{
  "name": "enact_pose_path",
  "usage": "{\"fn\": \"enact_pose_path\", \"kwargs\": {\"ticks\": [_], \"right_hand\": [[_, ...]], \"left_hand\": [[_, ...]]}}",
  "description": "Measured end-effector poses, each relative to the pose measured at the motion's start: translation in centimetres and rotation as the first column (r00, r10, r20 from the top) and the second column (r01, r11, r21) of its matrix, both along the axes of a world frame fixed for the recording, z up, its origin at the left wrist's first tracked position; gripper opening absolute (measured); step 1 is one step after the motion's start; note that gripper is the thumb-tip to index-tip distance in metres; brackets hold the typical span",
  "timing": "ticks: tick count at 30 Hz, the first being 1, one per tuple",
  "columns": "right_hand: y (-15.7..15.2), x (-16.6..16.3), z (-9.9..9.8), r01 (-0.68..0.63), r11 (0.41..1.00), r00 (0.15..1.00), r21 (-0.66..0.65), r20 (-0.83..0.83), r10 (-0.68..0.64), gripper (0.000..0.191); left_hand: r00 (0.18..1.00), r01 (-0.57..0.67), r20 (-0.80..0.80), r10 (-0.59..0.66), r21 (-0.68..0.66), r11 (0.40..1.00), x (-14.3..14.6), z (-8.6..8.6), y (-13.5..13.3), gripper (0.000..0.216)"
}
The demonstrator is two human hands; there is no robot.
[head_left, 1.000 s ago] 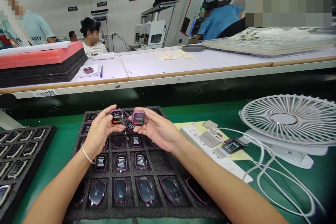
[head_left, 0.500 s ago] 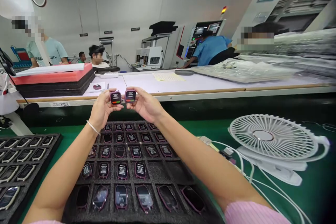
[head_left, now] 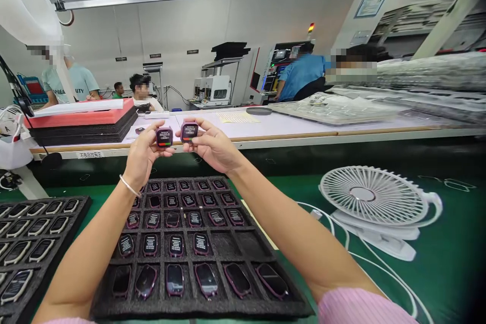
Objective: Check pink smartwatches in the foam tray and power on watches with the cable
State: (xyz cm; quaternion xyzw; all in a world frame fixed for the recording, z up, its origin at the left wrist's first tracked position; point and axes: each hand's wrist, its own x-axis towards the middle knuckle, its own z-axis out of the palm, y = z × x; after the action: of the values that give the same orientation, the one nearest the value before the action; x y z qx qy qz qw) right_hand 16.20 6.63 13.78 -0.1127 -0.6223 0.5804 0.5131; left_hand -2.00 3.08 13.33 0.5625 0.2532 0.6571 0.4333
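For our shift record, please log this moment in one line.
left hand: holds watch, lit; right hand: holds second watch, lit; foam tray: holds more watches; white fan: right of tray

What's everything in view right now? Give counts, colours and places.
Held watches: 2, purple, side by side
Central tray: 1, black, on the green worktop
Tray watches: many, purple-rimmed, in the central tray
Left tray: 1, black, partly in view
Left-tray watches: many, pale-rimmed, in pockets
Fan: 1, white, right side of worktop
Cables: several, white, beside fan
Foam stack: 1, red over black, on shelf, left
Sheets: 2, yellow, on shelf and by central tray
Disc: 1, black, on shelf
Other people: five visible, mixed clothing, background
Left hand: 1, white bangle, holding one watch
Right hand: 1, holding the other
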Motion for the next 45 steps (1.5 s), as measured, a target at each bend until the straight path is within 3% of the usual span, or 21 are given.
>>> {"fn": "enact_pose_path", "kwargs": {"ticks": [6,10,13,18,23,45], "right_hand": [[-3.7,0.7,-6.4,-0.051,0.973,0.998,-0.224,0.033,0.06,0.047],[-6.3,1.1,-10.6,-0.102,0.912,0.993,-0.397,0.008,0.115,0.047],[-8.2,1.5,-12.2,-0.137,0.855,0.988,-0.5,-0.003,0.157,0.046],[-10.3,2.2,-12.4,-0.203,0.799,0.973,-0.566,-0.025,0.23,0.048],[-10.8,2.5,-11.9,-0.211,0.808,0.97,-0.55,-0.02,0.24,0.049],[-9.8,2.0,-12.6,-0.132,0.831,0.982,-0.541,0.042,0.183,0.044]], "left_hand": [[0.995,0.079,-0.037,-0.093,-0.292,0.953,-0.3,-5.0,-4.4,0.049],[0.989,0.066,-0.09,-0.12,-0.452,0.89,-0.6,-8.6,-7.3,0.05],[0.975,0.09,-0.128,-0.18,-0.514,0.853,-0.7,-10.1,-9.2,0.048],[0.958,0.17,-0.107,-0.265,-0.532,0.829,-0.8,-10.4,-11.1,0.045],[0.949,0.198,-0.11,-0.295,-0.524,0.829,-0.9,-10.4,-11.1,0.042],[0.973,0.072,-0.15,-0.178,-0.535,0.842,0.2,-10.7,-10.0,0.045]]}}
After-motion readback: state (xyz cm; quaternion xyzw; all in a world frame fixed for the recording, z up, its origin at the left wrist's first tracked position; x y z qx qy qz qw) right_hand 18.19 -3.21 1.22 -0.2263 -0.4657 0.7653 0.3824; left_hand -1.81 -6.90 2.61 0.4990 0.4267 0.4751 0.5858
